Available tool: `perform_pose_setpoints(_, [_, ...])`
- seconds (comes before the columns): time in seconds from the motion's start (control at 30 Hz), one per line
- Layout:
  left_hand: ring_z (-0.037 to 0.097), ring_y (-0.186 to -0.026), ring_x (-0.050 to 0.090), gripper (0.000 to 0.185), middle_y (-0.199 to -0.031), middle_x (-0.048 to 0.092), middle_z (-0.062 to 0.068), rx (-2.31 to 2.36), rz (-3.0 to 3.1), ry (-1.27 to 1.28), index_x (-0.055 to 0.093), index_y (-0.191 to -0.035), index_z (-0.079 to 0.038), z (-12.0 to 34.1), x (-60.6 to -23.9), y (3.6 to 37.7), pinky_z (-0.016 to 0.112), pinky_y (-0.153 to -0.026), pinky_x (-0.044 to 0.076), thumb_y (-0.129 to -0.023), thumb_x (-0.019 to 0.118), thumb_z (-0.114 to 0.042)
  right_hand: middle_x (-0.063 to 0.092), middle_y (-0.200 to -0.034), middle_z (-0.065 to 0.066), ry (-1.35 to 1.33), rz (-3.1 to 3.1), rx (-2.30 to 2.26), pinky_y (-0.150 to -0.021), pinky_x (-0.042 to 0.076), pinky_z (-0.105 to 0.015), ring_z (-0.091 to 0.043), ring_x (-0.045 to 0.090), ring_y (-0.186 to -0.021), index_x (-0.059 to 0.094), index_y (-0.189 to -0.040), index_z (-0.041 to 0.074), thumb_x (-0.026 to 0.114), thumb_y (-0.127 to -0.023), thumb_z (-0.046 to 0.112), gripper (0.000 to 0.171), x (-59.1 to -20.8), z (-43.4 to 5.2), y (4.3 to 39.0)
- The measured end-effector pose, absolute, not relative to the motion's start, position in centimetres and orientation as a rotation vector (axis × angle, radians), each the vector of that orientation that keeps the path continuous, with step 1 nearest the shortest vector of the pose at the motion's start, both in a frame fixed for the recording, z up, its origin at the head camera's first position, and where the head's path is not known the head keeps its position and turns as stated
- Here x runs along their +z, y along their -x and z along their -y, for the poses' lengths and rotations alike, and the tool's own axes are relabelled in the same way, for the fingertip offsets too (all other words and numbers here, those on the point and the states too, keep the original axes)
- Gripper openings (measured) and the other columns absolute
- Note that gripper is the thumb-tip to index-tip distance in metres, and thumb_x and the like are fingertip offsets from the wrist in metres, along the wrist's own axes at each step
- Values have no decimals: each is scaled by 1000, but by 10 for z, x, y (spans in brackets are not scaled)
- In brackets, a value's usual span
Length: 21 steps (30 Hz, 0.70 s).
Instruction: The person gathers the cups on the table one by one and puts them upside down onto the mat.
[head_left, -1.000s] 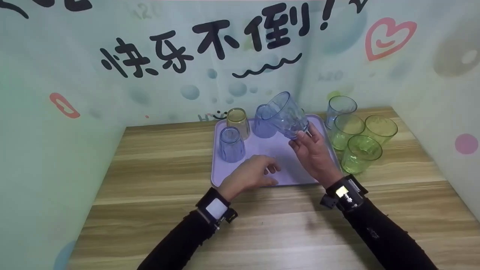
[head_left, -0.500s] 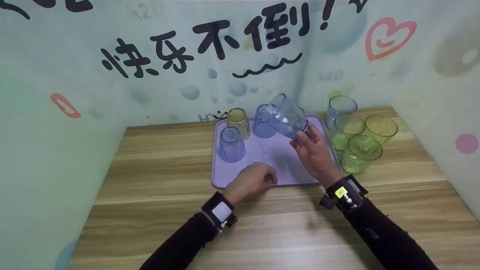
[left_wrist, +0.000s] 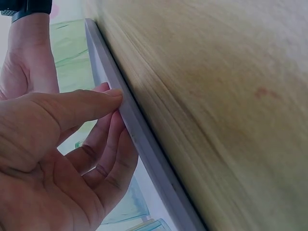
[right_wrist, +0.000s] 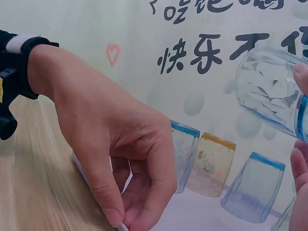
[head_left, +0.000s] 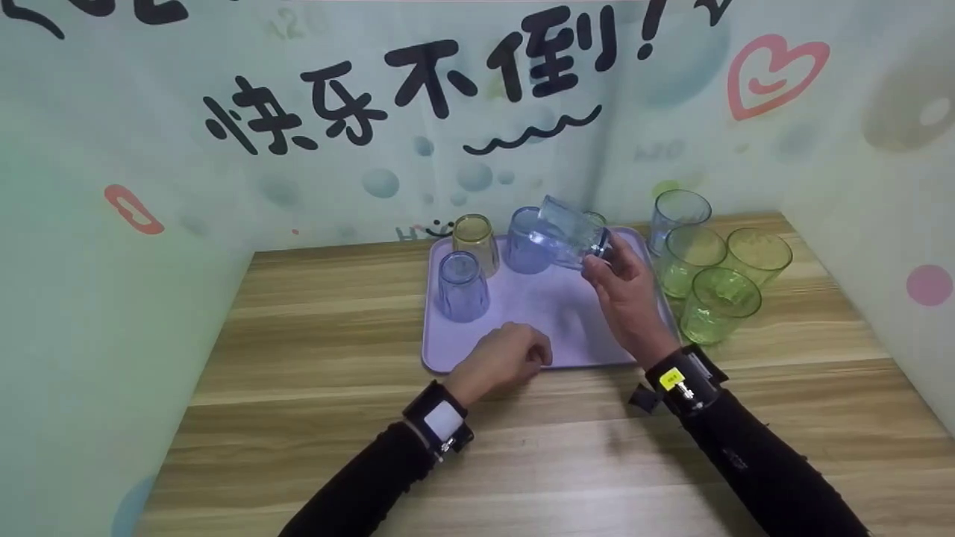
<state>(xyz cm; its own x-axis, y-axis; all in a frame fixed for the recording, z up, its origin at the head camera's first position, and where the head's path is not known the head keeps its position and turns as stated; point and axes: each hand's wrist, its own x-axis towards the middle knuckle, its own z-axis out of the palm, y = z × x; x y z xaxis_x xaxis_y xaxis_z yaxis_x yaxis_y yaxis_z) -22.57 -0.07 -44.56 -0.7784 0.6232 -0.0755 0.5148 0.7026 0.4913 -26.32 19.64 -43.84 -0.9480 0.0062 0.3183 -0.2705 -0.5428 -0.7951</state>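
Observation:
My right hand [head_left: 625, 294] grips a clear blue glass [head_left: 571, 231] near its base, above the tray. The glass is tilted, its mouth toward the left. My left hand [head_left: 503, 358] pinches the front rim of the lilac tray [head_left: 578, 328]; in the left wrist view, thumb and fingertips meet at the tray's edge [left_wrist: 149, 144]. Upside down on the tray stand a blue glass [head_left: 462, 289] at the left, an amber glass [head_left: 475, 242] behind it, and another blue glass [head_left: 526, 250] at the back. A greenish glass [head_left: 596, 218] is mostly hidden behind the held one.
Right of the tray, a blue glass [head_left: 677, 216] and several green glasses [head_left: 720, 309] stand mouth up, close together. The wooden table [head_left: 321, 335] meets a printed cloth backdrop [head_left: 336, 179] at the back, with more cloth at both sides.
My left hand has gone from loosely spread above the tray to pinching its front rim. The blue glass in my right hand has tipped further over, its mouth lower.

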Motion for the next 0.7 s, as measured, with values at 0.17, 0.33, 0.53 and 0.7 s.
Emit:
perform_pose_setpoints(0.17, [10,-79,54,16,-83,62,-8,656,-2682,-888,71,-88,-17,1,-446,226,27,-71,45,-80,65,-5,44,-124,-22,-392,1471,2513,-92,41,-34,-31,48,-110,39,-140,3,64,-85,-2,61,-441,-195,268])
perform_pose_setpoints(0.33, [9,-77,55,15,-82,62,-9,685,-2673,-893,71,-88,-17,2,-446,226,26,-69,45,-80,65,-6,45,-127,-24,-404,1624,2329,-94,40,-36,-34,46,-114,38,-140,3,70,-81,1,67,-442,-192,272])
perform_pose_setpoints(0.53, [8,-76,55,15,-82,63,-9,689,-2691,-924,71,-88,-17,3,-447,225,26,-68,45,-80,66,-6,48,-130,-20,-451,1773,2157,-98,35,-42,-34,45,-118,39,-139,-1,75,-76,-1,72,-437,-185,270])
perform_pose_setpoints(0.7, [7,-77,56,18,-83,64,-7,704,-2699,-957,72,-87,-16,4,-448,225,25,-67,45,-78,63,-3,48,-126,-23,-431,1894,2029,-98,35,-44,-36,47,-115,40,-136,-6,76,-74,-1,72,-432,-176,265])
